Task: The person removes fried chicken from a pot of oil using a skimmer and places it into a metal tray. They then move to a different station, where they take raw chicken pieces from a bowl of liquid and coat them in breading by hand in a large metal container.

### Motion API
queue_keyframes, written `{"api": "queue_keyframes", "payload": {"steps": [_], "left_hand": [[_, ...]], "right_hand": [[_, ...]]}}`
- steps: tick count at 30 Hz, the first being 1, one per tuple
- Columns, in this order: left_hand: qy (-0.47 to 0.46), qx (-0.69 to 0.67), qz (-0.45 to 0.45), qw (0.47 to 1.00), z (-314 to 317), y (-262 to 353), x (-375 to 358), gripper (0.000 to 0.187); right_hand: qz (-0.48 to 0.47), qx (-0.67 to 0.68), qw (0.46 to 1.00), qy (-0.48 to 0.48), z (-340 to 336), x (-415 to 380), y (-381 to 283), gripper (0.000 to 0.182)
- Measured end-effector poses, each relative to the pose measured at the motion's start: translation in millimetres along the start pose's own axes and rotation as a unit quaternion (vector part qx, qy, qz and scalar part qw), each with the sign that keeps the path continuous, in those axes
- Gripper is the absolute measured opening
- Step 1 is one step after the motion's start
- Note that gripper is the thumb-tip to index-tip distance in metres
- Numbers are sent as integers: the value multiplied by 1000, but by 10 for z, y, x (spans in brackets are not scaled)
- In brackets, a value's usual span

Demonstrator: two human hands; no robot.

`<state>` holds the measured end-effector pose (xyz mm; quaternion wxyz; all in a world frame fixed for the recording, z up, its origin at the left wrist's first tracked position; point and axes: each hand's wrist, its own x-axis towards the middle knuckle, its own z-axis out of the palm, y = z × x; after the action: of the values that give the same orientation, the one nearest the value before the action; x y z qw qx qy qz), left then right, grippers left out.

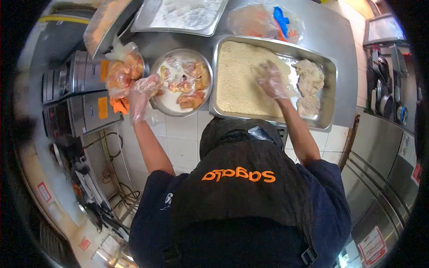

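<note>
My left hand (145,88), in a clear plastic glove with whitish coating, is curled at the left rim of a round metal bowl (208,96). What its fingers close on is hidden. Several raw chicken pieces (191,100) sit in white liquid inside that bowl. Just left of the hand, a clear plastic bag (121,77) holds more raw chicken. My right hand (271,81), gloved too and slightly blurred, lies with fingers apart on pale breadcrumbs (241,76). These fill the left and middle of a deep metal tray (331,89). Coated pieces (309,82) rest at its right end.
Behind the bowl stands a metal tray (210,29) of white flour (185,13). A tilted container (107,27) is at the back left. Plastic bags (254,22), one with a blue piece, lie behind the crumb tray. Metal equipment (73,80) stands left.
</note>
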<state>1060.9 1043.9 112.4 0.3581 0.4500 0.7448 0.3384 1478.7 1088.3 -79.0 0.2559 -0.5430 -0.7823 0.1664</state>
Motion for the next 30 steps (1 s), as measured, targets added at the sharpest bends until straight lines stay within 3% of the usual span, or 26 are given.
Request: {"api": "queue_keyframes", "payload": {"steps": [1, 2, 3, 4, 6, 7, 8, 9, 10, 11, 12, 13, 16, 25, 26, 27, 30], "left_hand": [[-11, 16, 6, 1000, -25, -21, 9, 25], [-8, 57, 14, 998, -32, 88, -22, 25], [-8, 58, 14, 998, -83, 9, -12, 25], [-20, -5, 47, 999, -155, -138, 38, 25], [-43, -73, 69, 994, -62, -98, 85, 25], [-47, -75, 58, 994, -4, 72, 9, 25], [-67, -115, 47, 990, 49, 138, -10, 24], [-83, -151, 35, 985, 84, 193, -28, 23], [-98, -154, 39, 983, 136, 270, -75, 23], [-83, -137, 48, 986, 168, 351, -123, 23], [-66, -119, 56, 989, 204, 394, -112, 22], [-72, -119, 58, 989, 231, 392, -69, 22], [-74, -80, 68, 992, 295, 447, -18, 22], [-127, -103, 100, 981, 775, 1180, -142, 22], [-147, -30, 130, 980, 844, 1267, -149, 21], [-164, 41, 159, 973, 931, 1354, -162, 21], [-250, 17, 155, 956, 1333, 1541, -221, 15]], "right_hand": [[25, 217, 976, -2, 180, 81, -221, 51], [51, 422, 905, -5, 311, 155, -447, 54], [-22, 223, 973, -60, 271, 210, -662, 55], [-89, 10, 990, -112, 195, 230, -849, 57], [-134, -67, 970, -193, 166, 134, -947, 58], [-107, -84, 972, -194, 295, 71, -807, 58], [-59, 190, 965, -173, 565, -10, -567, 60], [-16, 453, 883, -126, 692, -84, -400, 62], [-7, 445, 888, -116, 568, -84, -389, 62], [-65, 206, 967, -136, 387, -27, -444, 63], [-116, -46, 980, -153, 274, 12, -482, 64], [-110, -48, 981, -151, 267, 21, -438, 64], [53, -191, 977, -80, 154, 35, -395, 65], [49, -129, 986, -96, 103, 24, -362, 67], [48, -127, 986, -95, 31, 40, -373, 67], [94, -95, 990, -35, -61, 47, -361, 62], [178, -42, 981, 60, -214, -2, -131, 54]]}}
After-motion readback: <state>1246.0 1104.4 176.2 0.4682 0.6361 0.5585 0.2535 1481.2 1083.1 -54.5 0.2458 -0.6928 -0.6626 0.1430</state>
